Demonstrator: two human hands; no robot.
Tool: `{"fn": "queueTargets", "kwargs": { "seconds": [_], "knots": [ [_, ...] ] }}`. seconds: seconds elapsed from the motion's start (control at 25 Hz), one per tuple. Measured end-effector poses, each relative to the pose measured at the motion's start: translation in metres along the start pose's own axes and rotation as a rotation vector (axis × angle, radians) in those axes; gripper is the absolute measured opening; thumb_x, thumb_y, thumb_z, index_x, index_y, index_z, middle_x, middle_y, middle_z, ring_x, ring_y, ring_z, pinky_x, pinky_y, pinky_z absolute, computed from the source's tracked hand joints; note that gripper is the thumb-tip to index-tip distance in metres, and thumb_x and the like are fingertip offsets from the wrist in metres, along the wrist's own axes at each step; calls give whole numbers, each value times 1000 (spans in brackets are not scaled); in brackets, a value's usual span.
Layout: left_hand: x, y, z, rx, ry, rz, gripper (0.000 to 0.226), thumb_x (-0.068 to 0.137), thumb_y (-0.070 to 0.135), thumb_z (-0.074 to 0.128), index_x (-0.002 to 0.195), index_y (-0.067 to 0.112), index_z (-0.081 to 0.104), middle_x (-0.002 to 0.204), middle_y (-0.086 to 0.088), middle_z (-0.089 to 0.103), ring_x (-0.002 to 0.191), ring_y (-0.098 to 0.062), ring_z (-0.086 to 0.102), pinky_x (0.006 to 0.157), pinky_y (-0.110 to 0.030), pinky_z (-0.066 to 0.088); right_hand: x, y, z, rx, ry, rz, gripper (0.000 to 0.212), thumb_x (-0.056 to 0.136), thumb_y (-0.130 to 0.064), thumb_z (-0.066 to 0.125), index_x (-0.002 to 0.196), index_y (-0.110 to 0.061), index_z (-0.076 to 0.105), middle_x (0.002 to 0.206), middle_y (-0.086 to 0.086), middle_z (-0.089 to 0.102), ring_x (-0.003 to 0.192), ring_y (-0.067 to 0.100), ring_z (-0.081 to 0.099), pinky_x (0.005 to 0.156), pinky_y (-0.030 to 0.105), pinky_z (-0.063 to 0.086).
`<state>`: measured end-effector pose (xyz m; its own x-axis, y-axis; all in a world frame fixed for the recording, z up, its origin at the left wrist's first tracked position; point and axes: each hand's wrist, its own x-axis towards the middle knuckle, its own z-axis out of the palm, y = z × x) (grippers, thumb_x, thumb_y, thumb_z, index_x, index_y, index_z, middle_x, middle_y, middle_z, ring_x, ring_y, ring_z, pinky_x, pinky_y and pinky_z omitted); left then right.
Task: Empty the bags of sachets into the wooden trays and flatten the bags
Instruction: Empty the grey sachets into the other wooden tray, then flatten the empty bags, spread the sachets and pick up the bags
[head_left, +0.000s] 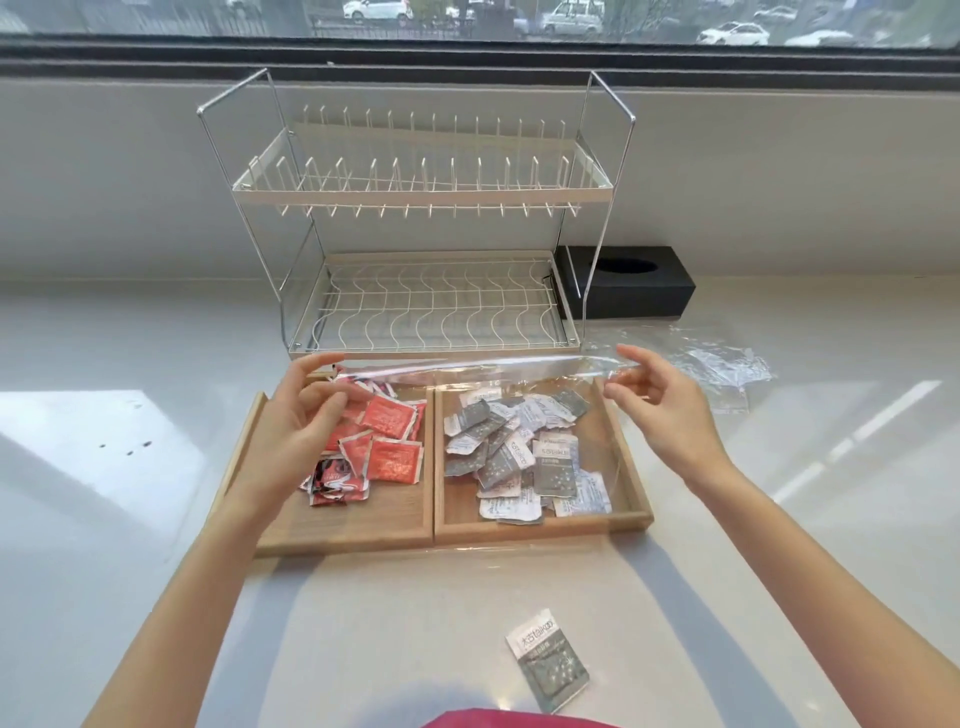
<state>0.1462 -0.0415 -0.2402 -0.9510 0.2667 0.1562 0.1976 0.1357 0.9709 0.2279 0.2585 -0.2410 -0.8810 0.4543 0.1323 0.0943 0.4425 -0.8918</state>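
Note:
Two wooden trays stand side by side on the counter. The left tray (343, 525) holds red sachets (389, 441). The right tray (540, 530) holds grey and white sachets (524, 457). A clear plastic bag (467, 366) hangs stretched above both trays. My left hand (306, 410) pinches its left top corner and my right hand (660, 395) pinches its right top corner. The bag's lower edge reaches the counter just in front of the trays. One grey sachet (546, 660) lies alone on the counter near me.
A white wire dish rack (415, 192) stands behind the trays. A black tissue box (628, 280) sits to its right. Another clear plastic bag (717, 364) lies crumpled on the counter at the right. A window runs along the back.

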Motion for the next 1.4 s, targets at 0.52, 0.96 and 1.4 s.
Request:
{"fn": "queueTargets", "kwargs": {
  "seconds": [0.52, 0.96, 1.4],
  "knots": [
    [-4, 23, 8, 445, 131, 120, 23, 82, 18, 61, 70, 37, 56, 86, 21, 56, 70, 3, 56, 61, 1, 36, -1, -7, -32, -92, 122, -67, 5, 82, -21, 64, 77, -23, 64, 88, -5, 55, 75, -6, 56, 64, -1, 39],
    [-10, 56, 68, 101, 137, 188, 23, 86, 7, 54, 84, 30, 58, 66, 22, 68, 65, 4, 62, 65, -7, 48, 7, -11, -94, 236, 160, -98, 15, 82, -18, 65, 80, -33, 61, 72, -13, 60, 59, -4, 52, 61, 11, 39],
    [-14, 54, 189, 120, 79, 69, 19, 84, 7, 56, 80, 26, 54, 81, -2, 63, 69, -3, 61, 60, -12, 50, 25, 62, -173, 144, 180, -17, 24, 87, -13, 57, 76, -34, 50, 77, -9, 59, 74, 4, 57, 75, 32, 47]
  ]
}}
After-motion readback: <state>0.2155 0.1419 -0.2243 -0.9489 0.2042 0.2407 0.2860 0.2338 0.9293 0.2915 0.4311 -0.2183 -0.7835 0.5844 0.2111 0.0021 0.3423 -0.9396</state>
